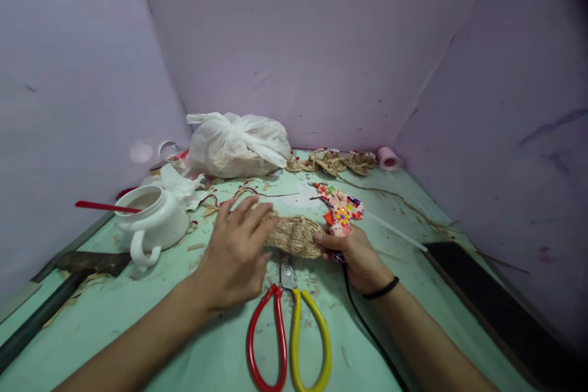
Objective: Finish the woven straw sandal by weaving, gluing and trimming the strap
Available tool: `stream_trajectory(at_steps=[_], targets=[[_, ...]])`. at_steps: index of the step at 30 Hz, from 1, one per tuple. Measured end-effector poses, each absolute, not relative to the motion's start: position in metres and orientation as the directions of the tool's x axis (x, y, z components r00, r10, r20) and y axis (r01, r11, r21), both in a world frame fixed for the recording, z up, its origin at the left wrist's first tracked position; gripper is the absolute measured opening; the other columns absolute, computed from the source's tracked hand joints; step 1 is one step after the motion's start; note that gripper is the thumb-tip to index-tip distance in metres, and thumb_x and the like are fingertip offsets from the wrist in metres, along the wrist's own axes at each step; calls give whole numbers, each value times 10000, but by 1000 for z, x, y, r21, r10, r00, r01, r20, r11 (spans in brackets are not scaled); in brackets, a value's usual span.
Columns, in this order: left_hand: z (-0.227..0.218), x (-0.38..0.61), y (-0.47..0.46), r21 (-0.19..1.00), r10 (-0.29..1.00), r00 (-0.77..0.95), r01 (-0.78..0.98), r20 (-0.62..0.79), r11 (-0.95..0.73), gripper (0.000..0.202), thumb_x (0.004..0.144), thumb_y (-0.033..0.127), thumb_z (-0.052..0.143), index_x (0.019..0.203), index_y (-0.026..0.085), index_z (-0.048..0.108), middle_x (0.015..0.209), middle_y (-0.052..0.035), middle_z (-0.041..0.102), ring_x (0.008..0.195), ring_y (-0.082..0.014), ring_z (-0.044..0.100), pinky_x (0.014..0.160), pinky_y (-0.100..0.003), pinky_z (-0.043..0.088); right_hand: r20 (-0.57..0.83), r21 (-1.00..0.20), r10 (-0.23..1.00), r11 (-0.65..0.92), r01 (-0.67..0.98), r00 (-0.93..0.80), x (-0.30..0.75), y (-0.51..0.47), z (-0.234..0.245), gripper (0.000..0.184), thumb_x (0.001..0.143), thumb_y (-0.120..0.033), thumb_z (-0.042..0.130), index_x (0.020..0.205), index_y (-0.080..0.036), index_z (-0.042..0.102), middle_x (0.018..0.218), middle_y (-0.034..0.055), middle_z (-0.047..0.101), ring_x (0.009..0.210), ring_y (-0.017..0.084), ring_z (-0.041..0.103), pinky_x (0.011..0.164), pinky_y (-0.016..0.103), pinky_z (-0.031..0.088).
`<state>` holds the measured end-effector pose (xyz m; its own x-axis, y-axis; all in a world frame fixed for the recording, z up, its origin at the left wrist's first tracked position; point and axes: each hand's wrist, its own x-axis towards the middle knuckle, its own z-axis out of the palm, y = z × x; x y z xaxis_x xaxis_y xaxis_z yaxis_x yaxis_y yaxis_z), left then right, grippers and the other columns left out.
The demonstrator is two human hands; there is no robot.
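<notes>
A small woven straw piece, shaped like a little sole, lies on the pale green table. My left hand rests over its left end, fingers curved and pressing on it. My right hand grips its right end and also pinches a bright flowered scrap of cloth that sticks up above the fingers. A black cord runs from under my right hand toward me. Scissors with one red and one yellow handle lie just in front of the straw piece.
A white mug with a red stick in it stands at left, a hammer beside it. Behind are a white plastic bag, more woven straw pieces, a pink spool. A dark slab lies at right. Purple walls close in.
</notes>
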<state>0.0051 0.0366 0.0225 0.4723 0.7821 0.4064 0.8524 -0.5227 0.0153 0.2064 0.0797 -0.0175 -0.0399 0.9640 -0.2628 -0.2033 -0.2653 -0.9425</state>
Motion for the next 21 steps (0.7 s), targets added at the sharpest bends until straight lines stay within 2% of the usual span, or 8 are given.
stream_trajectory(at_steps=[2, 7, 12, 15, 18, 21], targets=[[15, 10, 38, 33, 806, 506, 841, 306, -540, 468, 703, 188, 540, 1167, 140, 498, 1243, -131, 533, 1247, -325, 321, 1039, -558, 147, -278, -949, 958, -286, -133, -72, 205, 76, -19, 256, 450, -188, 747, 542, -158, 510, 457, -62, 487, 401, 79, 432, 351, 202, 372], [3, 15, 46, 157, 821, 557, 806, 122, -570, 337, 681, 183, 559, 1018, 181, 555, 1044, -96, 622, 1043, -267, 506, 1028, -546, 142, -274, -961, 959, -272, 49, -64, 202, 75, -25, 268, 476, -224, 720, 543, -179, 464, 440, -85, 450, 384, 76, 411, 345, 204, 369], [6, 13, 54, 196, 822, 567, 801, 53, -565, 258, 679, 213, 587, 935, 194, 574, 933, -66, 635, 951, -245, 535, 976, -511, 227, -235, -951, 971, -222, 217, -38, 209, 79, -22, 208, 503, -199, 712, 554, -171, 513, 428, -76, 493, 369, 79, 407, 345, 201, 327], [7, 12, 57, 219, 813, 581, 788, 49, -576, 226, 707, 241, 581, 929, 204, 583, 900, -49, 638, 950, -234, 534, 958, -477, 250, -151, -944, 987, -127, 306, -57, 215, 75, -15, 181, 511, -196, 723, 579, -175, 557, 472, -61, 551, 418, 110, 473, 396, 224, 390], [7, 13, 58, 227, 811, 582, 784, 54, -578, 212, 713, 235, 572, 921, 214, 604, 894, -44, 640, 939, -230, 539, 933, -453, 270, -86, -968, 989, -54, 245, -121, 217, 64, -12, 221, 487, -186, 758, 670, -175, 635, 645, -14, 676, 605, 181, 600, 550, 263, 488], [7, 14, 61, 224, 816, 576, 792, 37, -569, 200, 684, 222, 588, 879, 213, 630, 872, -49, 644, 904, -231, 548, 888, -423, 305, -66, -991, 985, -46, 125, -160, 214, 54, -17, 343, 517, -201, 761, 845, -172, 667, 872, 33, 718, 810, 230, 643, 735, 310, 512]])
